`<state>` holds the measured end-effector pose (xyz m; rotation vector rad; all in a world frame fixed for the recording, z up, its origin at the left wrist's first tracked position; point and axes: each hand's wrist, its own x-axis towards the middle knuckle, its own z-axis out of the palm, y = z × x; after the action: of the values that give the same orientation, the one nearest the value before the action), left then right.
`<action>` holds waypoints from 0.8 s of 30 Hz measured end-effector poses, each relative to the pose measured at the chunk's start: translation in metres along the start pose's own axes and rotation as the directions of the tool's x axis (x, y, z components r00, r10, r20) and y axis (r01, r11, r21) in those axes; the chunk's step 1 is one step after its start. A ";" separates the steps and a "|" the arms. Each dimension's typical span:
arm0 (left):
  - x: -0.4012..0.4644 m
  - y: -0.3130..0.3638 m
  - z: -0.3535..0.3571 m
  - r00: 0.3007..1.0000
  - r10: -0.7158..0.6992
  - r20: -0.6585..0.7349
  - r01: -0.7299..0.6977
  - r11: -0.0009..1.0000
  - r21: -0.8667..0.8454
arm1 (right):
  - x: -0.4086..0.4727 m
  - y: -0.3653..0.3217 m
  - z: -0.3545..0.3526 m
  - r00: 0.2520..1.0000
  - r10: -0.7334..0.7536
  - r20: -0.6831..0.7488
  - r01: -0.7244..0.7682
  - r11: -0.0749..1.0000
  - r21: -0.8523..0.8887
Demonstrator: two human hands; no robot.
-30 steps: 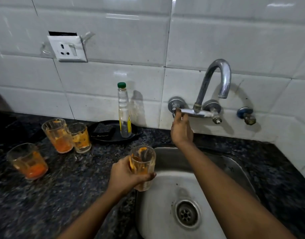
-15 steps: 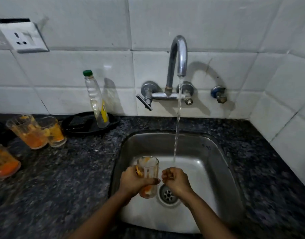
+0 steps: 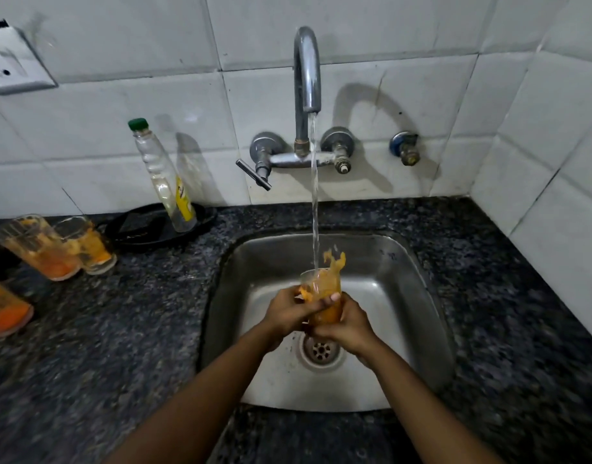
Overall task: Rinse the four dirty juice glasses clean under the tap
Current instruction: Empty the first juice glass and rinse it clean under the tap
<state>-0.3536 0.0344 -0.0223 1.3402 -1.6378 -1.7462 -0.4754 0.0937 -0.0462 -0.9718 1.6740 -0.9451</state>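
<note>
Over the steel sink both my hands hold one juice glass upright under the running tap. My left hand grips its left side, fingers wrapped across the front. My right hand cups its right side and base. The water stream falls into the glass and orange liquid splashes up over the rim. Three more dirty glasses with orange residue stand on the counter at the left: two together and one at the frame edge.
A clear bottle with a green cap stands on a black tray behind the glasses. The tap lever sticks out to the left. A second small valve is on the wall at right. Dark granite counter surrounds the sink.
The glass moved right, under the stream, and water now fills it and splashes orange. My right hand closed onto the glass beside my left hand.
</note>
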 end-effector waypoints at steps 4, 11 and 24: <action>0.015 -0.003 -0.003 0.968 0.203 -0.145 -0.196 0.978 0.065 | 0.004 -0.009 -0.007 0.999 0.035 0.042 -0.037 0.999 0.040; 0.041 0.014 0.005 0.906 0.396 -0.149 -0.314 0.865 0.392 | 0.001 -0.018 -0.001 0.993 -0.009 -0.118 -0.041 0.909 -0.414; 0.032 0.003 0.015 0.970 0.078 -0.232 -0.144 0.949 -0.282 | -0.021 -0.030 -0.019 0.940 0.105 0.325 -0.242 0.877 0.416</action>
<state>-0.3815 0.0158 -0.0331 1.2225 -1.2495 -1.6358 -0.4829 0.1039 -0.0069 -0.5966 1.1926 -0.9564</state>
